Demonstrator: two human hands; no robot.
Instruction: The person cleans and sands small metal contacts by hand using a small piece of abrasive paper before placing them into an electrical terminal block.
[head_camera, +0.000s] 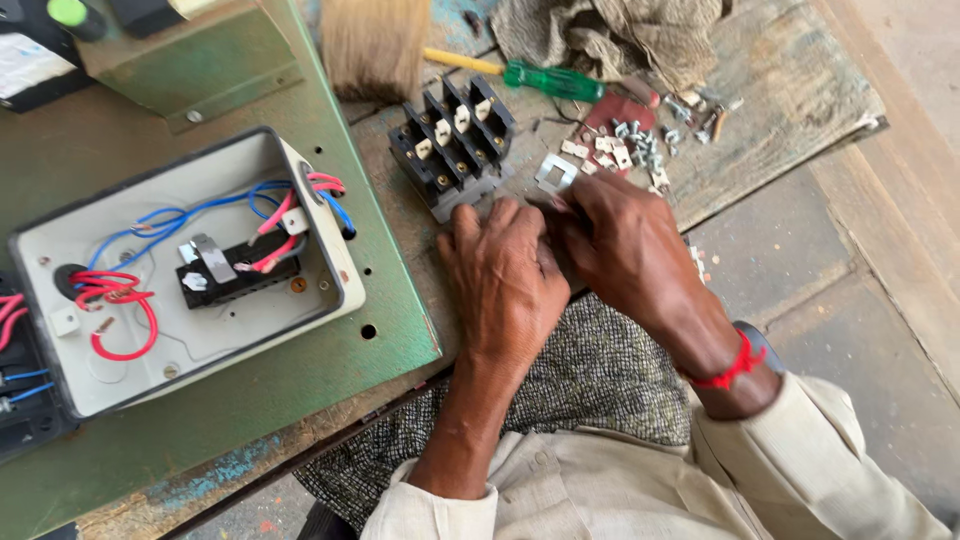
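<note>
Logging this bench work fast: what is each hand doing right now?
Left hand: palm down, fingers curled beside the black contact block; whether it holds anything cannot be told.
Right hand: fingertips pinched at something small; what it is cannot be told.

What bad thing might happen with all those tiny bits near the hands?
The small screws and metal clips lie loose close to the bench edge, so a nudge from the right hand might knock some onto the floor. The left hand sits close to the black switch block and may push it into them.
</note>
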